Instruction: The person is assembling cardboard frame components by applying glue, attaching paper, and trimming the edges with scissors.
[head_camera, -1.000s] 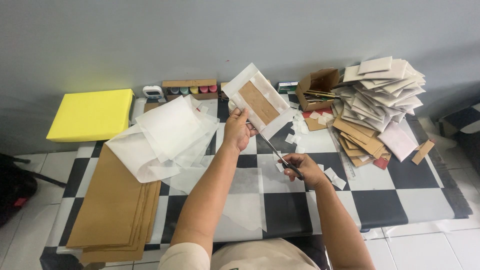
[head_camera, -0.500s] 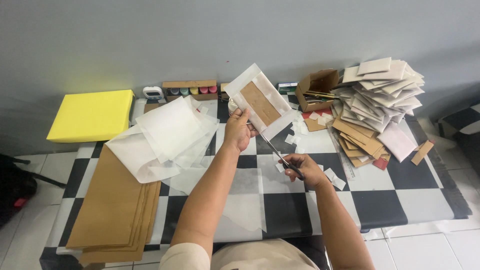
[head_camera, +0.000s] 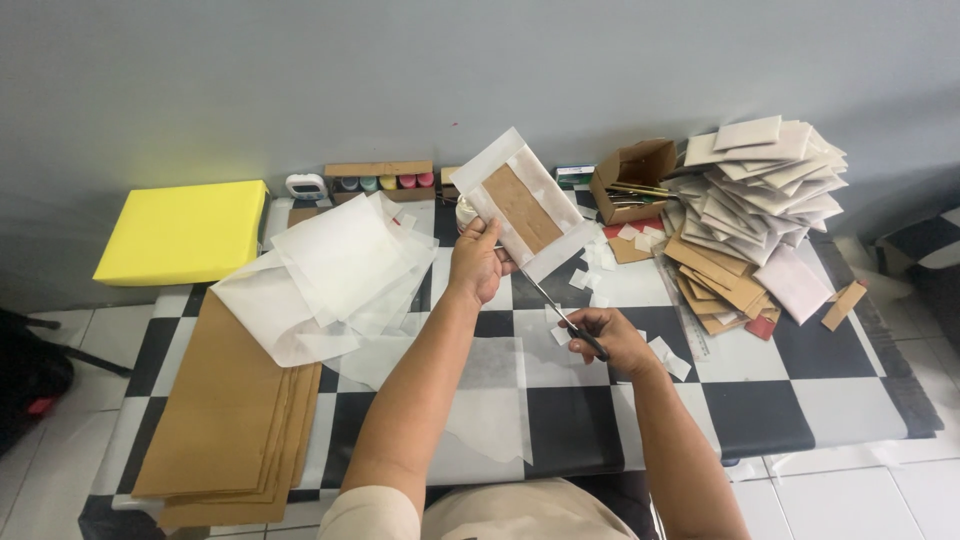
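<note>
L fingers (head_camera: 478, 262) grip envelope (head_camera: 522, 204) | R w/ scissors (head_camera: 562, 318) | unchanged vs 0.5 s ago

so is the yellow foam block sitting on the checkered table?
No, the yellow foam block lies off the checkered table, past its far left corner.
</note>
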